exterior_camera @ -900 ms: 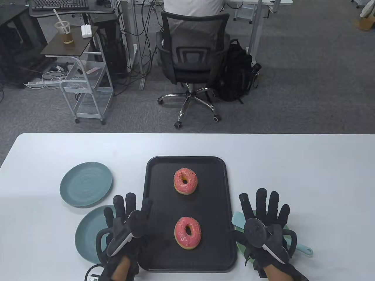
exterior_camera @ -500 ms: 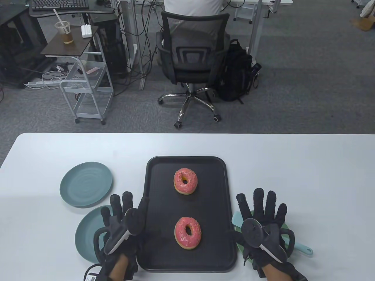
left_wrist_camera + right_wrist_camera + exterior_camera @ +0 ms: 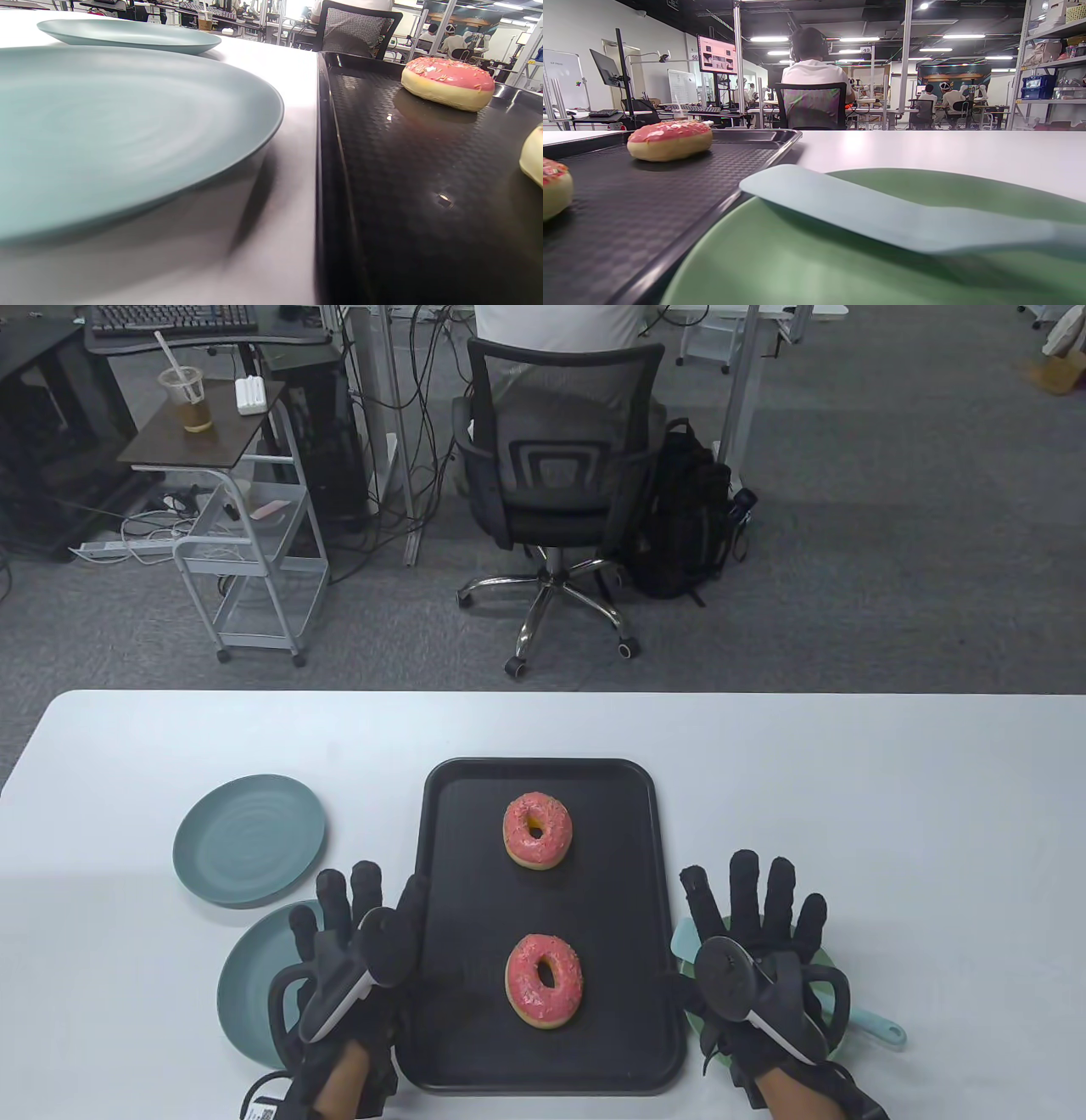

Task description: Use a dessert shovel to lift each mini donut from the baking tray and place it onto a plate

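Two pink-iced donuts lie on the black baking tray (image 3: 441, 814): the far donut (image 3: 537, 830) and the near donut (image 3: 544, 980). My left hand (image 3: 356, 920) hovers with straight fingers over a blue-grey plate (image 3: 246, 984) at the tray's left edge. My right hand (image 3: 755, 912) is spread flat over a green plate (image 3: 840, 262) right of the tray. A pale teal dessert shovel (image 3: 882, 212) lies across that plate, its handle end (image 3: 882, 1029) sticking out to the right. Neither hand holds anything.
A second blue-grey plate (image 3: 249, 840) sits farther back on the left of the white table (image 3: 848, 814). Beyond the table's far edge stand an office chair (image 3: 560, 475) with a person in it, a backpack and a small cart.
Both hands have drifted slightly back toward the near edge and left; the left thumb has pulled off the tray's interior. Donuts, plates and shovel have not moved.
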{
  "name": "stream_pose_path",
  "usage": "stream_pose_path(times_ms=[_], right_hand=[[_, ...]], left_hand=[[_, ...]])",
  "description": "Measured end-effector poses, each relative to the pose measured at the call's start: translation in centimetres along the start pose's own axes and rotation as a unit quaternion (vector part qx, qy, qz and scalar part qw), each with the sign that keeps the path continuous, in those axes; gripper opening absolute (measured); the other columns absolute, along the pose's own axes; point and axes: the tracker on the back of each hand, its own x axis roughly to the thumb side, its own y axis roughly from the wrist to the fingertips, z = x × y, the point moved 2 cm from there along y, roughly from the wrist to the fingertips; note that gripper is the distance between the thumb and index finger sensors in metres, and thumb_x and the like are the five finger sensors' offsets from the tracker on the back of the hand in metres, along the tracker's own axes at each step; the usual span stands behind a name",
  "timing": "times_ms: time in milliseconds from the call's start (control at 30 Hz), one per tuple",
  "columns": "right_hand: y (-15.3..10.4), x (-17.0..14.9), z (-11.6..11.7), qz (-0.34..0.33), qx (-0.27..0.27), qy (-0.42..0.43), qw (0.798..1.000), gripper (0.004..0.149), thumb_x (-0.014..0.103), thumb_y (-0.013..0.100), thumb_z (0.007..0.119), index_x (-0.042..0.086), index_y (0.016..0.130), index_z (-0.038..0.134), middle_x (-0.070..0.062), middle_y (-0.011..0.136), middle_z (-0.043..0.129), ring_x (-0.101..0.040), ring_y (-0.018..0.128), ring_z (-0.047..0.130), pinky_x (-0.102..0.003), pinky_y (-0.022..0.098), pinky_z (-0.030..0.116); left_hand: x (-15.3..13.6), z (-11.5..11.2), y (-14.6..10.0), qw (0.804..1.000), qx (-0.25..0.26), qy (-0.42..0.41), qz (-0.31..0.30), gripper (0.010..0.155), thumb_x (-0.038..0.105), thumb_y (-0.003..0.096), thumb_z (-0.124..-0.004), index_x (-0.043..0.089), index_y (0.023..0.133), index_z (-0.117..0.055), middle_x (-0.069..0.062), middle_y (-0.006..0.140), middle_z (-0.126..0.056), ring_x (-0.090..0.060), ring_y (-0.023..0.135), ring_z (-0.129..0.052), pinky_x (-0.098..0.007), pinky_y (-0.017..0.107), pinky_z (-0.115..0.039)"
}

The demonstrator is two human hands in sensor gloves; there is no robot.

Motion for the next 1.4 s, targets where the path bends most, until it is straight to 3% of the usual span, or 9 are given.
stream_pose_path(times_ms=[467, 633, 833, 933, 1067, 1267, 1400], right_hand=[[-0.1, 0.2, 0.0, -0.008, 0.005, -0.004, 1.0, 0.112, 0.078, 0.021, 0.065, 0.04, 0.107, 0.003, -0.013, 0.114, -0.016, -0.053, 0.103, -0.012, -0.077, 0.065, 0.0], [-0.2, 0.2, 0.0, -0.011, 0.008, -0.005, 1.0, 0.112, 0.078, 0.021, 0.065, 0.04, 0.107, 0.003, -0.013, 0.114, -0.015, -0.053, 0.103, -0.012, -0.077, 0.065, 0.0], [-0.4, -0.2, -0.1, -0.008, 0.012, 0.003, 1.0, 0.112, 0.077, 0.021, 0.065, 0.039, 0.107, 0.004, -0.013, 0.114, -0.015, -0.053, 0.103, -0.012, -0.077, 0.065, 0.0], [-0.4, -0.6, -0.2, -0.005, 0.014, 0.009, 1.0, 0.112, 0.077, 0.021, 0.066, 0.039, 0.107, 0.004, -0.013, 0.114, -0.015, -0.053, 0.103, -0.011, -0.077, 0.065, 0.0], [-0.5, -1.2, -0.5, 0.002, 0.013, 0.019, 1.0, 0.112, 0.077, 0.022, 0.066, 0.039, 0.107, 0.005, -0.013, 0.114, -0.015, -0.053, 0.103, -0.012, -0.077, 0.065, -0.001], [-0.4, -1.7, -0.6, 0.009, 0.015, 0.027, 0.999, 0.112, 0.077, 0.022, 0.066, 0.039, 0.108, 0.005, -0.013, 0.114, -0.015, -0.053, 0.103, -0.011, -0.076, 0.065, -0.001], [-0.4, -1.9, -0.6, 0.012, 0.016, 0.029, 0.999, 0.112, 0.077, 0.022, 0.066, 0.039, 0.108, 0.005, -0.014, 0.114, -0.015, -0.053, 0.103, -0.011, -0.076, 0.065, -0.001]], left_hand=[[-1.1, 0.1, 0.3, 1.0, -0.006, -0.001, 0.027, 0.099, 0.086, 0.0193, -0.065, 0.065, 0.095, -0.004, 0.009, 0.106, 0.018, -0.031, 0.103, 0.02, -0.066, 0.073, 0.001], [-5.1, 0.7, 0.9, 0.994, -0.009, -0.052, 0.095, 0.099, 0.085, 0.0198, -0.066, 0.064, 0.095, -0.004, 0.009, 0.107, 0.017, -0.032, 0.103, 0.018, -0.066, 0.073, 0.0], [-11.1, 0.8, 0.8, 0.971, -0.032, -0.11, 0.212, 0.101, 0.082, 0.0238, -0.07, 0.061, 0.095, -0.001, 0.006, 0.109, 0.014, -0.035, 0.106, 0.013, -0.066, 0.074, -0.003], [-13.8, 0.0, 0.7, 0.949, -0.068, -0.124, 0.28, 0.101, 0.079, 0.0271, -0.073, 0.059, 0.095, -0.001, 0.003, 0.111, 0.009, -0.038, 0.11, 0.001, -0.067, 0.075, -0.008], [-15.9, -1.0, 0.4, 0.921, -0.103, -0.102, 0.362, 0.1, 0.072, 0.0316, -0.079, 0.053, 0.099, -0.007, 0.0, 0.114, -0.007, -0.042, 0.11, -0.03, -0.064, 0.079, -0.026], [-16.5, -1.8, 0.6, 0.907, -0.129, -0.067, 0.396, 0.096, 0.06, 0.0348, -0.085, 0.04, 0.105, -0.023, -0.001, 0.111, -0.042, -0.035, 0.1, -0.057, -0.061, 0.076, -0.042], [-16.5, -1.6, 0.5, 0.908, -0.115, -0.073, 0.397, 0.091, 0.054, 0.0356, -0.087, 0.034, 0.105, -0.032, -0.002, 0.101, -0.061, -0.027, 0.082, -0.079, -0.058, 0.073, -0.053]])
